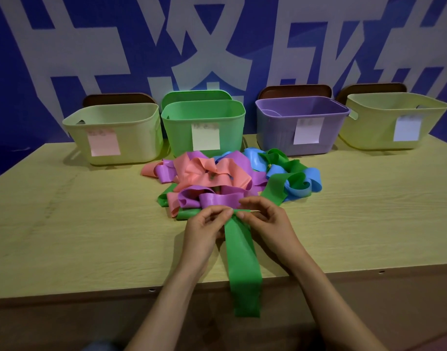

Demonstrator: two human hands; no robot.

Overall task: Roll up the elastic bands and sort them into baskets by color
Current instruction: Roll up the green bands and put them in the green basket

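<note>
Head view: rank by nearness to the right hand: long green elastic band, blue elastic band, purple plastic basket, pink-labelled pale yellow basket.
1. Green elastic band, in right hand.
2. Blue elastic band, right, mid-table.
3. Purple plastic basket, back, centre-right.
4. Pink-labelled yellow basket, back left.

**Head view: your one wide-angle camera, facing forward and down.**
You look from above the near edge of the pale wood-grain table [90, 224], close over your left hand [204, 231], right hand [268, 224] and the flat green elastic band [242, 262]; the row of four plastic baskets [179, 133] sits farther off, the blue wall with white characters [268, 46] behind.
</note>
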